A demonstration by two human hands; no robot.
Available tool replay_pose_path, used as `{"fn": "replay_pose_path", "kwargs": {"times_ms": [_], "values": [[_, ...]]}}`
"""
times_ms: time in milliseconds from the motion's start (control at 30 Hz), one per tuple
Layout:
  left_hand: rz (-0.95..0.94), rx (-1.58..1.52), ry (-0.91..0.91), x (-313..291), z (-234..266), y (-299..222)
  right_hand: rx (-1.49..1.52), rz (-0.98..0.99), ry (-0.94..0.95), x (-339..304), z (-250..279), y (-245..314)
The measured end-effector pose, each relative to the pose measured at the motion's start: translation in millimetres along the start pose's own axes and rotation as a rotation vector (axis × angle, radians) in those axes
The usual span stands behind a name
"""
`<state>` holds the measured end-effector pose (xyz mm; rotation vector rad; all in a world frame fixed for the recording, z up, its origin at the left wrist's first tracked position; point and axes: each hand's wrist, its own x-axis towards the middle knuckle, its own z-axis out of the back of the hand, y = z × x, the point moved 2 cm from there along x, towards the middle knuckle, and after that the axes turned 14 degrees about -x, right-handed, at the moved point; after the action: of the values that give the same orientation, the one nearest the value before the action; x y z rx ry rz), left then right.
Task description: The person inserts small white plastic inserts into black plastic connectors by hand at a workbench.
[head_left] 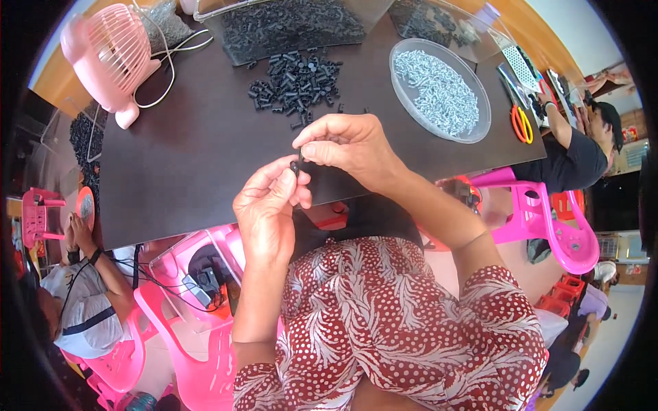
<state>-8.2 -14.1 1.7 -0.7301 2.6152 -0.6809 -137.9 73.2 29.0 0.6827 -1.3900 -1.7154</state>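
Over the near edge of the dark table, my left hand [269, 198] pinches a small black plastic part [295, 167] between thumb and fingers. My right hand [349, 147] is closed just above it, thumb against forefinger, at the upper end of a thin dark piece. Whether that piece belongs to the same part is too small to tell. Beyond my hands lies a loose heap of short black tubular plastic parts [295, 82]. To the right of the heap stands a round clear tub [399, 92] holding many small silvery screws.
A pink fan [110, 58] with a white cable stands far left. Clear bins [236, 55] of black parts line the back. Orange-handled scissors [521, 125] lie right. One person [582, 140] sits at the right, another [92, 301] at the left. Pink chairs [185, 349] surround the table [178, 171].
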Motion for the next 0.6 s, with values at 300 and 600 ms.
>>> {"fn": "replay_pose_path", "kwargs": {"times_ms": [300,600], "values": [[0.012,0.064,-0.019,0.1,3.0,-1.8,-0.059,0.141,-0.101,-1.9,-8.3,3.1],[0.027,0.052,-0.016,-0.7,1.9,-1.8,-0.262,0.27,-0.085,-2.4,-6.0,7.2]]}}
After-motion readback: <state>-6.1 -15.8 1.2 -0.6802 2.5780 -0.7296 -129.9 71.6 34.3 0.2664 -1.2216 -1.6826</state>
